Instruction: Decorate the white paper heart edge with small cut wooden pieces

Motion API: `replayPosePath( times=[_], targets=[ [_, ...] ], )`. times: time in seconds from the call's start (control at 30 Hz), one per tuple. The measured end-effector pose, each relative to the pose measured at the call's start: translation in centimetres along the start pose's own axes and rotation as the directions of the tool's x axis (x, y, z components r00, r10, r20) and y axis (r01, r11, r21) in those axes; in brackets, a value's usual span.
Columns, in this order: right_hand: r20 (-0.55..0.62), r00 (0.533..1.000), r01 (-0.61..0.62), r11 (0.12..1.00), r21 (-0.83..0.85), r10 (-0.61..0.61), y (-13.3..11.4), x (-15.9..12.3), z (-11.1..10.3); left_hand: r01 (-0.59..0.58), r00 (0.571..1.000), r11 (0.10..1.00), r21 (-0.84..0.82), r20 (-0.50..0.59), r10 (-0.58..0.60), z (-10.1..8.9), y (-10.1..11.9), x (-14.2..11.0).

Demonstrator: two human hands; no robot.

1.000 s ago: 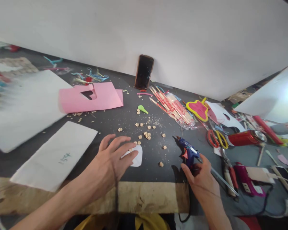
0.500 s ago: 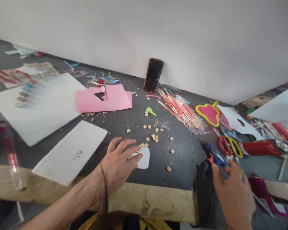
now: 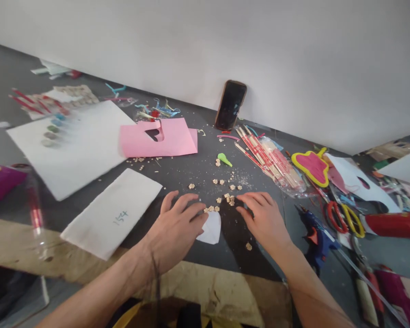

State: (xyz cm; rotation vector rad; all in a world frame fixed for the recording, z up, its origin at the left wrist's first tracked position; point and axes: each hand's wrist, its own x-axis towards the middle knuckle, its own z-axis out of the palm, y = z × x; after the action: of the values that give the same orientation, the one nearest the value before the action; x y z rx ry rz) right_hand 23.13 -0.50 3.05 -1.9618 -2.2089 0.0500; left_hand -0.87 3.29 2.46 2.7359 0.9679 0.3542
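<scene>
Above the dark table, my left hand (image 3: 179, 228) has its fingers spread, with the fingertips at the left edge of a small white paper piece (image 3: 212, 229). A row of small tan flower-shaped pieces (image 3: 211, 208) lies along the paper's top edge. My right hand (image 3: 264, 221) is by a little cluster of the same flower-shaped pieces (image 3: 229, 199), thumb and fingers apart and nothing seen between them. To the right of that hand, a blue glue gun (image 3: 317, 239) with an orange trigger rests on the table.
A phone (image 3: 231, 105) leans against the wall. Wrapped sticks (image 3: 273, 159), scissors (image 3: 343, 218) and a red can (image 3: 394, 225) lie to the right. Pink folded paper (image 3: 171, 136), a white sheet marked 154 (image 3: 112, 214) and a white board (image 3: 89, 155) are left.
My right hand has let go of the glue gun and moved left to the flower-shaped pieces. My left hand stays by the white paper. The view has shifted.
</scene>
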Motion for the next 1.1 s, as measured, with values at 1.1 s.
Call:
replayPosePath(
  times=[1.1],
  targets=[
    [0.004,0.994,0.111,0.981,0.161,-0.114,-2.7,-0.8,1.4,0.064,0.998,0.998,-0.024,0.022,-0.063,-0.4,-0.8,-0.1]
  ],
)
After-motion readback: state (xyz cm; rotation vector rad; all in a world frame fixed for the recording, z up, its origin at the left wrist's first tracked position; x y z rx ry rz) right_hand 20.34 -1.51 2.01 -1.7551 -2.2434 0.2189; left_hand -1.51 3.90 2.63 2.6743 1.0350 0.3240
